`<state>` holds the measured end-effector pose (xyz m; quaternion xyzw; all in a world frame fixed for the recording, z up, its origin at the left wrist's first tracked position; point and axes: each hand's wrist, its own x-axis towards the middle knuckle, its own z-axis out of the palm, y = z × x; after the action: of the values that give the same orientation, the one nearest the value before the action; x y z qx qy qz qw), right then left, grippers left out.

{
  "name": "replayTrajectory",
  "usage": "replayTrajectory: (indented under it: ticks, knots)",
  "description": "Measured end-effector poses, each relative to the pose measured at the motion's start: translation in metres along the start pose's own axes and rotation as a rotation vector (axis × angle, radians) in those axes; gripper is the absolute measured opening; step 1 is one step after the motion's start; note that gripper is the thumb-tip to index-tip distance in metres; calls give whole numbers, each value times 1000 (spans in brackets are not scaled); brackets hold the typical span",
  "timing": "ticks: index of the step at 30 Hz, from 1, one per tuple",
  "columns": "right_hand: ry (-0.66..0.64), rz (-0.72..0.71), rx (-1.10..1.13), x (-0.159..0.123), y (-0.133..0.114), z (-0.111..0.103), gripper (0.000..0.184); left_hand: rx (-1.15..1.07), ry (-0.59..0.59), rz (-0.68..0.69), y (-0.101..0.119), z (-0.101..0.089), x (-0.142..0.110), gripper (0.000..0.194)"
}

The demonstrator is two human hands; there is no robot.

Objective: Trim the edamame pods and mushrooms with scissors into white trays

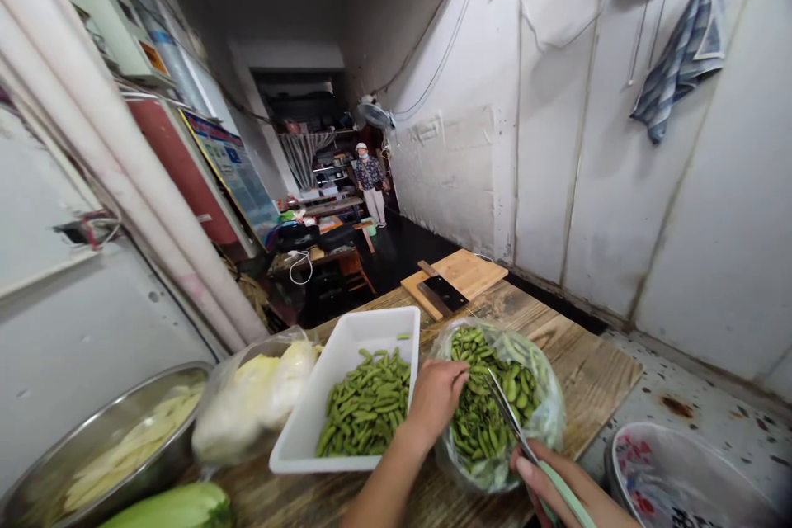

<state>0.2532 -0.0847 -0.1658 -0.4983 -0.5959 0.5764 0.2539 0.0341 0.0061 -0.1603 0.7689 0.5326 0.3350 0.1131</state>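
My right hand (557, 474) is wrapped around the pale green handles of a pair of scissors (508, 412). Their blades point up and left, over a clear plastic bag (553, 421) full of green soybean pods (486, 429). At the bag's left side, my left hand (433, 396) has thumb and fingers pinched together just above the pods. Whatever sits between those fingertips is too small to make out. Left of that hand stands a white plastic tub (297, 433) with loose pods (365, 404) heaped inside, and one pod lies near its far rim.
A cutting board (479, 272) with a cleaver (444, 294) lies at the wooden table's far end. Bagged pale vegetables (247, 404), a steel bowl (117, 421) of slices and a green gourd (173, 507) are leftward. A bucket (686, 470) stands right. Another person (371, 181) stands far back.
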Motion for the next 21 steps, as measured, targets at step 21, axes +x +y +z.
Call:
replayTrajectory:
  ticks: [21]
  knots:
    - [-73, -145, -172, -2, -21, 6, 63, -1173, 151, -576, 52, -2, -32, 42]
